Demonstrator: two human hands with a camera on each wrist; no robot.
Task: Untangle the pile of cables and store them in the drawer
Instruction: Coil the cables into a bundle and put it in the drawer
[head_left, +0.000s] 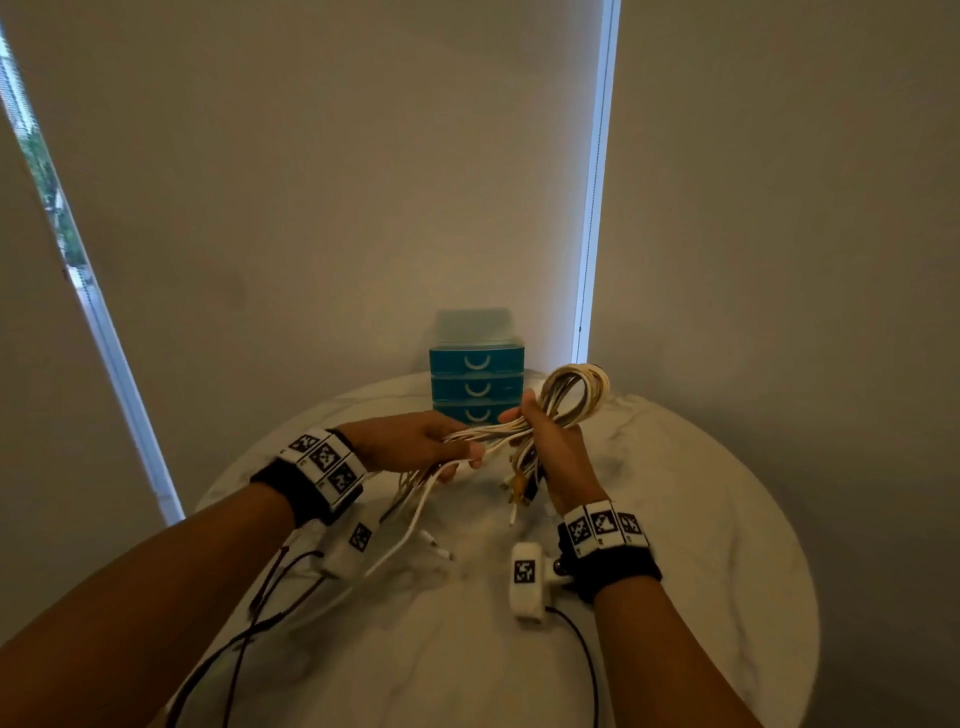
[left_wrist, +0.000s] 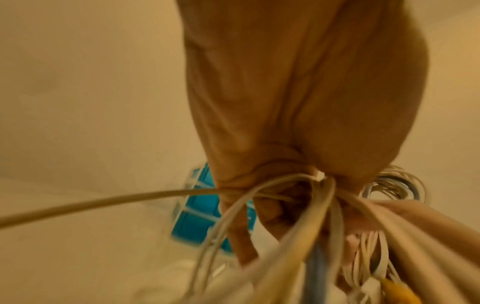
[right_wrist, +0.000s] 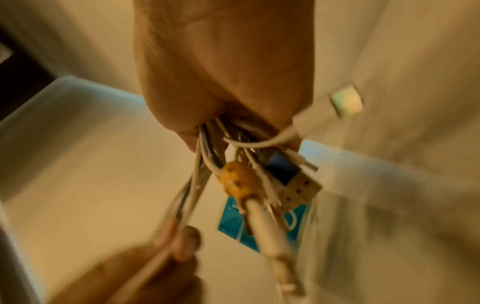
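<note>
The cables (head_left: 558, 410) are light and floppy. Your right hand (head_left: 550, 452) squeezes the bunch; your left hand (head_left: 410, 441) pinches some strands. Pull one by its plug, slowly.

walls (head_left: 337, 156): beige | window strips (head_left: 597, 182): 2, daylight | table (head_left: 701, 519): round, white marble

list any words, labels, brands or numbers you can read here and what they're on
None: no word, brand or number is legible in any view.
Black-and-white square code markers on the left wristband, the right wristband and the white wrist camera housing: patterns only, no letters.
Teal plastic three-drawer box: white curved handles, no label showing.
Bundle of white cables and its connectors: any markings are too blurred to read.
</note>
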